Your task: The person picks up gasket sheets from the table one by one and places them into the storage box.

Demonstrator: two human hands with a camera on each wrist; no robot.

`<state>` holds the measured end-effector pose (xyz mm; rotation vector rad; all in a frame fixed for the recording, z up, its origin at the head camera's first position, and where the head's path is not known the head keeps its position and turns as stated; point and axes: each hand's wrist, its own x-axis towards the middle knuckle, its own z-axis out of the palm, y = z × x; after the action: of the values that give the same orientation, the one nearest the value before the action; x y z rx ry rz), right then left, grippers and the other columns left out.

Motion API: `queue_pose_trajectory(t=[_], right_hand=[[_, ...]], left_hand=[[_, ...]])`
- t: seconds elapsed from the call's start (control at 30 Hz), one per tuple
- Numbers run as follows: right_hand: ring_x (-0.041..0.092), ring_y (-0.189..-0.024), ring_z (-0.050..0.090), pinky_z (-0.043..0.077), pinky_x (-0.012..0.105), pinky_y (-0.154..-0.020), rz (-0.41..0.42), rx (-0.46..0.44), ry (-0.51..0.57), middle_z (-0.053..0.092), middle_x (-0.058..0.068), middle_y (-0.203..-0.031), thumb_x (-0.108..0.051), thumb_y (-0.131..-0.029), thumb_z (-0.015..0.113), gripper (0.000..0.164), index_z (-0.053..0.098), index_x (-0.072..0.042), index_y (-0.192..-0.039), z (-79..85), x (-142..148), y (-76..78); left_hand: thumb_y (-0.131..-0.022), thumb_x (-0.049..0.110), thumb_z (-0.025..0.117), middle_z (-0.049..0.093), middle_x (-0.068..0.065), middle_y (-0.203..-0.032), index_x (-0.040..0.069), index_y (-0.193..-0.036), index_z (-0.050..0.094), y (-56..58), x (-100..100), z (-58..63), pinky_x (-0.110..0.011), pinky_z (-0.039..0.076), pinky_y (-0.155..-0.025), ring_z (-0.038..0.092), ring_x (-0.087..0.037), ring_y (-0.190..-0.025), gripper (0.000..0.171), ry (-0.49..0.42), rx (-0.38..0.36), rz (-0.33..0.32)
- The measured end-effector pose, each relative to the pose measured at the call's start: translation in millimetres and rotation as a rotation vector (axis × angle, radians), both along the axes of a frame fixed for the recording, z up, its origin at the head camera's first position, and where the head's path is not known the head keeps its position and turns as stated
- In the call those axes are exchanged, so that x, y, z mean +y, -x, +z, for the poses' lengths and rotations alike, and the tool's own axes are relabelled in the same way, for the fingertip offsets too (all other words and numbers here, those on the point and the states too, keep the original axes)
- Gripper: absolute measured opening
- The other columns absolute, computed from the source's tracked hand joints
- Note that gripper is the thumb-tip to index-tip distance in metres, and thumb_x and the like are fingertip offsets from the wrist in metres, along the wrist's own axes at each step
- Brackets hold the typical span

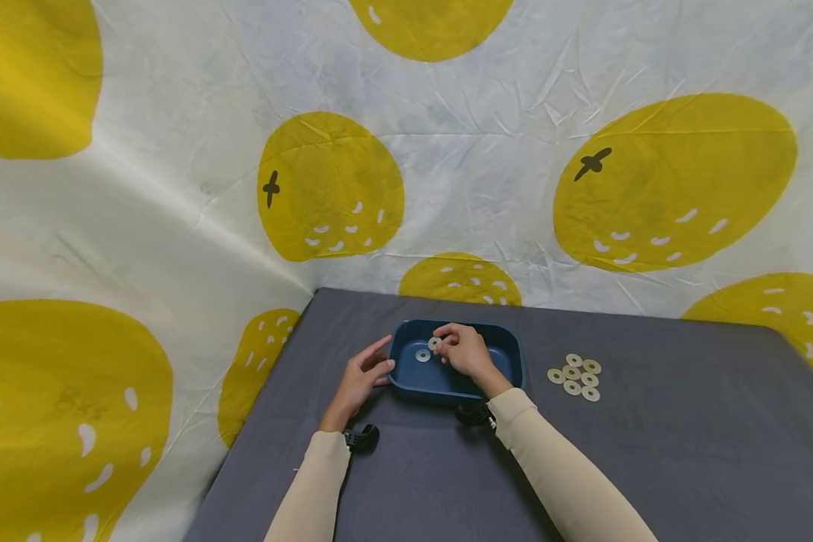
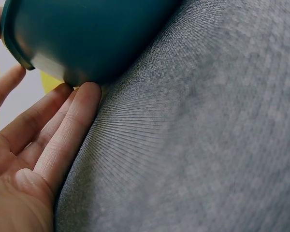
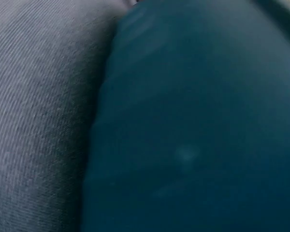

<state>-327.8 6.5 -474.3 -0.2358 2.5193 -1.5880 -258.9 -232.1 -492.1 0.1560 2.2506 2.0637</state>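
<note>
A dark blue rectangular plastic box [image 1: 427, 391] sits on the grey cloth. Over its left half my right hand [image 1: 467, 352] pinches a pale flat washer [image 1: 433, 344] by the edge. A second washer [image 1: 423, 356] lies on the box floor just below and left of it. My left hand [image 1: 357, 382] rests its fingertips against the box's left end, fingers mostly straight. In the left wrist view those fingers [image 2: 63, 135] touch the outer wall low down, near the cloth. Only the box's outer side [image 3: 193, 116] and cloth show in the right wrist view; the right hand is hidden there.
To the right of the box, several washers [image 1: 572, 373] lie in a loose cluster on the grey cloth-covered table [image 1: 684, 421]. A white curtain [image 1: 474, 181] with yellow fruit prints hangs behind the table and along its left side.
</note>
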Motion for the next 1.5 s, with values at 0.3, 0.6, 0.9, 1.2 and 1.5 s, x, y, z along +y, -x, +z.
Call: queue_pose_trajectory(t=[0.3, 0.6, 0.9, 1.2, 1.5], right_hand=[[0.014, -0.063, 0.065, 0.052, 0.030, -0.064, 0.023, 0.070, -0.166, 0.078, 0.009, -0.085, -0.001, -0.095, 0.064, 0.021, 0.073, -0.008, -0.113, -5.7, 1, 1.3], [0.011, -0.061, 0.062, 0.051, 0.032, -0.068, 0.016, 0.069, -0.307, 0.074, 0.001, -0.077, -0.004, -0.095, 0.064, 0.020, 0.074, -0.010, -0.111, -8.2, -3, 1.2], [0.015, -0.067, 0.060, 0.050, 0.033, -0.068, 0.006, 0.071, -0.366, 0.070, -0.001, -0.076, -0.011, -0.095, 0.070, 0.014, 0.075, -0.011, -0.108, -7.6, -7, 0.4], [0.016, -0.069, 0.060, 0.051, 0.036, -0.069, 0.002, 0.070, -0.398, 0.068, 0.000, -0.080, -0.017, -0.096, 0.072, 0.016, 0.076, -0.012, -0.111, -6.9, -7, -0.4], [0.015, -0.070, 0.060, 0.052, 0.036, -0.068, 0.006, 0.065, -0.425, 0.069, 0.000, -0.083, -0.018, -0.094, 0.074, 0.021, 0.076, -0.012, -0.115, -5.3, -5, -1.7]], left_hand=[[-0.099, 0.018, 0.069, 0.057, -0.027, -0.144, 0.015, -0.153, 0.050, 6.0, -1, -9.3, -0.039, 0.062, -0.087, 0.065, -0.024, -0.118, 0.057, -0.004, 0.016, 0.015], [-0.098, 0.022, 0.071, 0.060, -0.022, -0.142, 0.024, -0.149, 0.055, 14.9, -3, -29.5, -0.036, 0.063, -0.086, 0.065, -0.027, -0.119, 0.053, -0.002, 0.032, 0.050], [-0.098, 0.023, 0.071, 0.062, -0.018, -0.140, 0.026, -0.148, 0.056, 12.9, -4, -27.4, -0.036, 0.063, -0.085, 0.065, -0.023, -0.117, 0.053, 0.007, 0.036, 0.065], [-0.098, 0.021, 0.071, 0.062, -0.020, -0.139, 0.023, -0.150, 0.055, 12.4, -3, -28.5, -0.035, 0.063, -0.085, 0.066, -0.027, -0.118, 0.054, 0.000, 0.043, 0.056], [-0.099, 0.022, 0.069, 0.059, -0.022, -0.143, 0.023, -0.151, 0.053, 11.9, -2, -30.0, -0.037, 0.062, -0.088, 0.064, -0.031, -0.122, 0.054, 0.003, 0.024, 0.051]])
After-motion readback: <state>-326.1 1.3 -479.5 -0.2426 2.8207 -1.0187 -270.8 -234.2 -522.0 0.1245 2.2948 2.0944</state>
